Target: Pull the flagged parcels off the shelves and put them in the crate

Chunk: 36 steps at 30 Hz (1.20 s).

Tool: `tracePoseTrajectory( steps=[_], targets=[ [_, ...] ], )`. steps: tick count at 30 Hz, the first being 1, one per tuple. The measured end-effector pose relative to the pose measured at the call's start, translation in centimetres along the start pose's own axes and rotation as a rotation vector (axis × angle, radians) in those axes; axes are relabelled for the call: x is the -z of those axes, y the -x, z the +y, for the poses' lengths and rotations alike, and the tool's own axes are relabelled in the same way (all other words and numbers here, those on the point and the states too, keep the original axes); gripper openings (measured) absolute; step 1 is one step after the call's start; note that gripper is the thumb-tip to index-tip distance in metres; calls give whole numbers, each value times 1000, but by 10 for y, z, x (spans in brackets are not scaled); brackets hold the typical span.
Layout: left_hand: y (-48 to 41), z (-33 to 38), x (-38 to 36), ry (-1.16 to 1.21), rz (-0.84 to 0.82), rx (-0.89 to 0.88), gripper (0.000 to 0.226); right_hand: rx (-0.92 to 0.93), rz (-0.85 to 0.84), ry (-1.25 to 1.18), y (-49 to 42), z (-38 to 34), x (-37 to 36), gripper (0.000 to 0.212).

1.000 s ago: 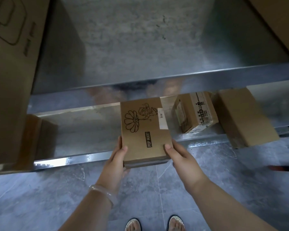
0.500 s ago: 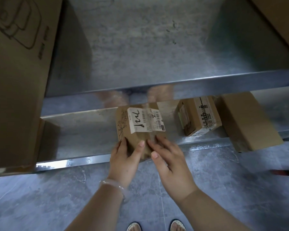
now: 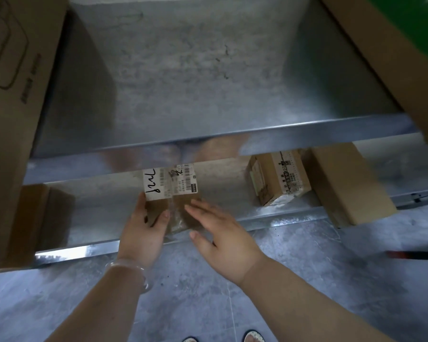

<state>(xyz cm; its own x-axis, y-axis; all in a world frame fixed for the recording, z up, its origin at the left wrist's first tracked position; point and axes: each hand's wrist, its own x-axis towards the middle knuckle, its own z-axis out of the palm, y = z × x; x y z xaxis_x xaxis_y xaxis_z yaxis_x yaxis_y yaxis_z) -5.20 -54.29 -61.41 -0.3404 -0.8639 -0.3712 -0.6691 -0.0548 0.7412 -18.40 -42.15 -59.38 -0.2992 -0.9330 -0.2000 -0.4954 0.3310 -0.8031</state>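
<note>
The parcel (image 3: pixel 173 193) lies on the lower shelf (image 3: pixel 97 211), near its front edge, with 2 white labels facing up. The left hand (image 3: pixel 143 233) grips its near-left corner, thumb across the top face and fingers curled at the side. The right hand (image 3: pixel 223 233) is open with straight fingers spread at the parcel's right side; whether the tips touch it cannot be told.

The likely risk is a one-sided hold. If the parcel is pulled by that corner alone, it could twist, slip over the shelf edge and drop to the floor (image 3: pixel 59 304). The lip of the upper shelf (image 3: pixel 195 82) hangs just above, so lifting too early could catch the parcel's far end. The crate is out of view.

Counted: 2 hands and 2 shelves. There are 4 boxes on the lower shelf: the parcel, a shadowed box (image 3: pixel 42 218) at left, a printed box (image 3: pixel 279 178) and a plain box (image 3: pixel 349 186) at right. There are also 2 large cartons, left (image 3: pixel 13 107) and right (image 3: pixel 393 58).
</note>
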Motion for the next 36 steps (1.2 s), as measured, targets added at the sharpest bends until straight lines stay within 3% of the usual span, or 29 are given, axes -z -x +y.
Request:
tracePoseTrajectory(
  steps=[3, 5, 8, 10, 13, 17, 21, 26, 32, 36],
  targets=[
    [-2, 11, -6, -69, 36, -27, 73, -67, 173, 25, 9, 16, 31, 50],
    [4, 29, -13, -188, 127, -45, 76, -100, 306, 66, 16, 32, 55, 49],
    [19, 58, -35, -340, 237, -312, 73, -162, 480, 126, 23, 56, 90, 51],
    [26, 74, -58, -376, 147, -451, 70, -239, 512, 159, 27, 70, 109, 54],
    [38, 99, -97, -335, -124, -474, 67, -363, 448, 153, 31, 88, 130, 62],
    [42, 115, -147, -150, -269, -348, 67, -497, 278, 27, 24, 103, 138, 71],
    [27, 121, -174, -77, -349, -214, 65, -497, 244, -170, 15, 106, 146, 59],
    [16, 126, -188, -23, -451, -117, 76, -536, 159, -430, 14, 112, 151, 61],
    [16, 127, -186, -31, -296, -8, 73, -505, 190, -479, 23, 116, 131, 48],
    [34, 130, -171, -44, -264, 69, 68, -434, 209, -455, 53, 96, 115, 63]
  ],
)
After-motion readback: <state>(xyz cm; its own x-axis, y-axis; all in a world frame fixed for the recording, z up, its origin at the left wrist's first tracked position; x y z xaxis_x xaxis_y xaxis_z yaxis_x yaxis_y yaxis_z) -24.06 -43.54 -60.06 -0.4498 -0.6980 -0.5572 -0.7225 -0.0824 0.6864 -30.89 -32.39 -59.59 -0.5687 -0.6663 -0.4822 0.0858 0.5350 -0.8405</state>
